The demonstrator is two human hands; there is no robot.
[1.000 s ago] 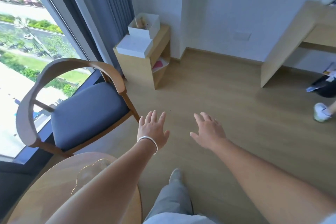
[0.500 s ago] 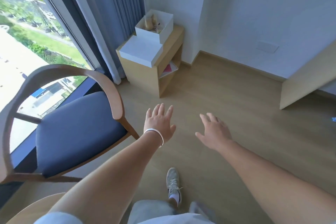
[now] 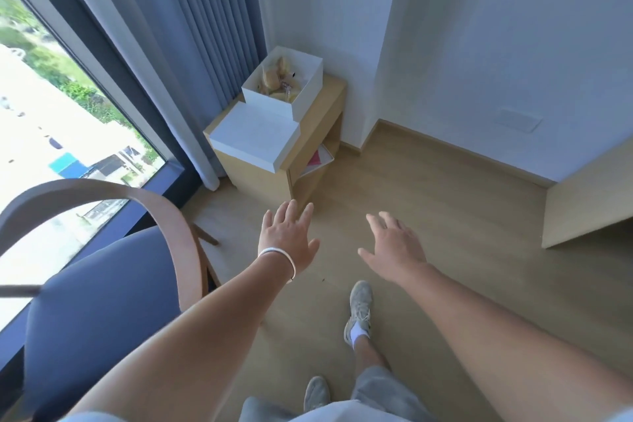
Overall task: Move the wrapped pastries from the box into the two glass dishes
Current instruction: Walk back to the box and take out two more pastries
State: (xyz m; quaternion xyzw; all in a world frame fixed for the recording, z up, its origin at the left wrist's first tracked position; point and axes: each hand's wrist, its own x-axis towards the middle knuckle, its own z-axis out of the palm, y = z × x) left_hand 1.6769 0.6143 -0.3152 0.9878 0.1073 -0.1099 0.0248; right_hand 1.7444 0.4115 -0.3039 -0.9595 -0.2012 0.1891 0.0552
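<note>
The person stands on the wooden floor (image 3: 445,202) facing a small wooden cabinet (image 3: 274,181) in the corner at about twelve o'clock. On its top surface sits an open white box (image 3: 301,96), and inside it lie the wrapped pastries (image 3: 277,79), pale buns in clear wrap; how many there are cannot be told. A flat white lid (image 3: 253,137) lies just beside the box, on its near side.

Both arms reach forward. The left hand (image 3: 287,240) and the right hand (image 3: 394,250) are spread wide, fingers loose, holding nothing, and both are well apart from the box, low in front of the cabinet. A blue chair (image 3: 102,301) stands at about nine o'clock. No glass dishes show in this view.

By the look of it, the task is at its very start: the approach to the box, with no pastry taken out yet. The next move calls for closing the gap toward twelve o'clock, lifting the hands over the box's rim and taking a light grip on a wrapped pastry, since thin wrap is likely to slip or crush. The dishes must then be found elsewhere.
</note>
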